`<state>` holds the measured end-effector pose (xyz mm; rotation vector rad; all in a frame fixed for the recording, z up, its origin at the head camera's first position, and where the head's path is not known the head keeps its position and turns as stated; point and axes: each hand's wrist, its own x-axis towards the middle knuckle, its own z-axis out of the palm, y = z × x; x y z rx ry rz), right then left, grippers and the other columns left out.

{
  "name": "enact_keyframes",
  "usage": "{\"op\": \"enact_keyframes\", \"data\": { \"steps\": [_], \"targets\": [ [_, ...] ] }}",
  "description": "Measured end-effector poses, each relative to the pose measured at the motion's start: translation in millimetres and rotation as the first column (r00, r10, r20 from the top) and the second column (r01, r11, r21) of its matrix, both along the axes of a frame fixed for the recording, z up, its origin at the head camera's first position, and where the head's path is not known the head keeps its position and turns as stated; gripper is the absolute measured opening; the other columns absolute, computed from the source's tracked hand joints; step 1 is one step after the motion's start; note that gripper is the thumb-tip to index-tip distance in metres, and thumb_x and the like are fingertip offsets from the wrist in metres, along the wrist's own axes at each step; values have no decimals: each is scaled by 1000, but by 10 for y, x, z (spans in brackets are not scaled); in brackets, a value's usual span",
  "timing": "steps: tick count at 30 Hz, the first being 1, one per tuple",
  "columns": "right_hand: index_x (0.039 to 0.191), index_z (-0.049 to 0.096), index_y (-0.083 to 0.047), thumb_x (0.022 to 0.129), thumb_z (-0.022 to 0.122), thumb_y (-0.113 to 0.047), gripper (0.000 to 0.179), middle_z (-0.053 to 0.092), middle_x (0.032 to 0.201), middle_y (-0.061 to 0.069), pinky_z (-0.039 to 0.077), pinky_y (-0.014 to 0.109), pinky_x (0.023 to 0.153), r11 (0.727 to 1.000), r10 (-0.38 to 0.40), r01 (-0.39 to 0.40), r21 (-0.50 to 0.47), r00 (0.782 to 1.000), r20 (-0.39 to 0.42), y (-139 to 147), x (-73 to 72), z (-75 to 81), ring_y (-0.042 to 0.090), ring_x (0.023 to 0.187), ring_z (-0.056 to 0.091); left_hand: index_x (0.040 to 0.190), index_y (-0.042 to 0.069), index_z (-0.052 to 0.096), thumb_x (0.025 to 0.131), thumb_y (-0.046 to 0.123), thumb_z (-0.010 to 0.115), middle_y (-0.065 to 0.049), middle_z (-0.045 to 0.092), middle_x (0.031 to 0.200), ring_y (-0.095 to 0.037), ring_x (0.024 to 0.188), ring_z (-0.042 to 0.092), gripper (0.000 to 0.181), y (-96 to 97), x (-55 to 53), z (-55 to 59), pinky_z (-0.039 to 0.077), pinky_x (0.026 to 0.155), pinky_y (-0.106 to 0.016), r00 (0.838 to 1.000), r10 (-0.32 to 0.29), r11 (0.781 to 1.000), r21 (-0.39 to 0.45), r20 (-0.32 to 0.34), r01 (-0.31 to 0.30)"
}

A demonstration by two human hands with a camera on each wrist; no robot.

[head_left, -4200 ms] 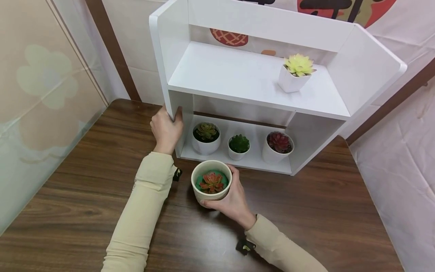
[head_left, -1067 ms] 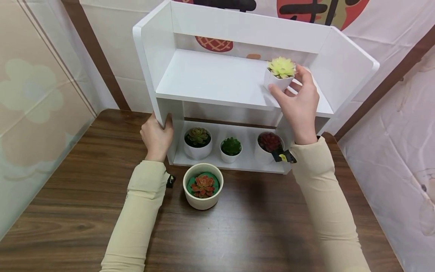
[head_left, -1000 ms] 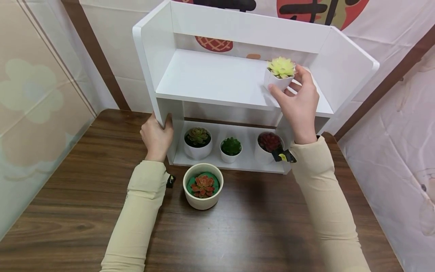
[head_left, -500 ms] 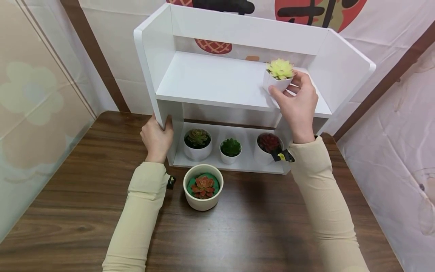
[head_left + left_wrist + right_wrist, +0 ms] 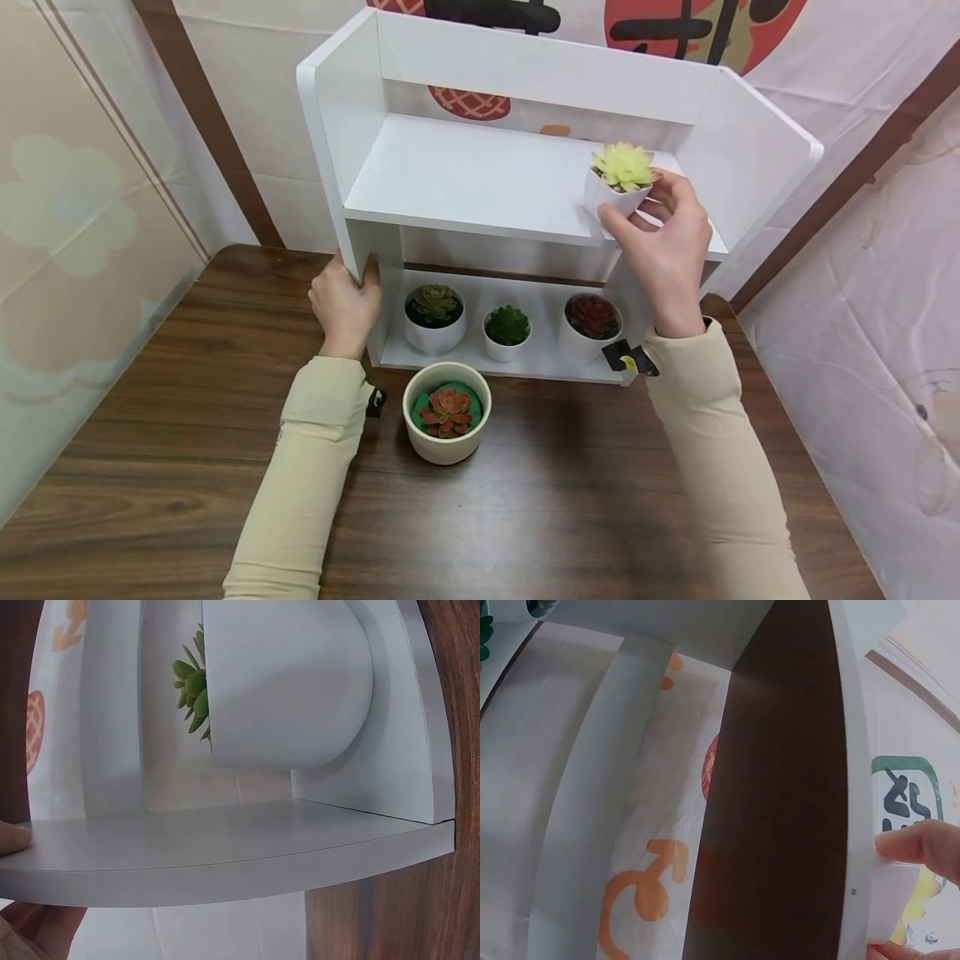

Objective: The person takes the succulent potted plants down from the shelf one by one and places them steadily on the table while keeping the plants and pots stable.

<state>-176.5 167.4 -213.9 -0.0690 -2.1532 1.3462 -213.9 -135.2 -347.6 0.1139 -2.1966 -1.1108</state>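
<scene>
My right hand point(image 5: 663, 246) pinches a small white pot with a yellow succulent point(image 5: 624, 167) between thumb and fingers, over the right part of the upper board of a white two-tier shelf point(image 5: 465, 175). In the right wrist view, the thumb and fingers press the pot point(image 5: 891, 900) close to the shelf board's edge. On the left, my left hand point(image 5: 347, 304) grips the shelf's side panel, thumb on the inner face. A cream pot point(image 5: 444, 450) with a red-orange succulent stands on the table in front of the shelf, held by neither hand.
On the lower board stand three white pots: an olive-green succulent point(image 5: 433, 305) at left, a small dark green one point(image 5: 507, 325) in the middle, a dark red one point(image 5: 592, 316) at right. Printed cloth point(image 5: 247, 100) hangs behind the brown wooden table point(image 5: 187, 450).
Earlier the right hand held the cream pot; it has let go and now holds the yellow succulent's pot. That pot has just shifted slightly toward the board's front edge. The left hand has kept its grip.
</scene>
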Motion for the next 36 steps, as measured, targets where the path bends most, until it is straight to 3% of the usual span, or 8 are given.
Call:
{"op": "enact_keyframes", "data": {
  "steps": [16, 25, 31, 36],
  "targets": [
    [120, 59, -7, 74, 78, -6, 51, 64, 109, 5, 53, 22, 83, 988, 117, -123, -88, 990, -73, 74, 298, -74, 13, 94, 64, 105, -6, 65, 91, 21, 60, -28, 69, 100, -48, 90, 65, 31, 5, -28, -30, 46, 75, -60, 1000, 10, 1000, -6, 8, -10],
    [126, 57, -6, 76, 77, -4, 54, 64, 113, 3, 52, 25, 88, 990, 140, -141, -9, 987, -81, 50, 532, -157, 10, 97, 63, 102, -5, 66, 91, 23, 60, -28, 69, 97, -49, 86, 65, 31, -3, -43, -32, 45, 72, -60, 1000, 21, 1000, -4, 8, -21],
    [126, 56, -4, 76, 76, 0, 55, 64, 114, 2, 52, 23, 86, 984, 177, -176, 16, 981, -76, 40, 646, -294, 8, 97, 63, 103, -6, 66, 90, 23, 61, -28, 69, 98, -48, 88, 65, 32, -1, -46, -17, 45, 74, -60, 1000, 24, 1000, 4, 15, -24],
    [126, 53, 2, 74, 76, 5, 57, 63, 117, 10, 51, 20, 85, 975, 216, -214, 49, 976, -31, 34, 664, -523, 8, 100, 62, 103, -6, 66, 90, 23, 61, -28, 69, 98, -48, 89, 65, 32, 5, -58, -19, 45, 75, -60, 999, 31, 999, 5, 26, -31]
  ]
}}
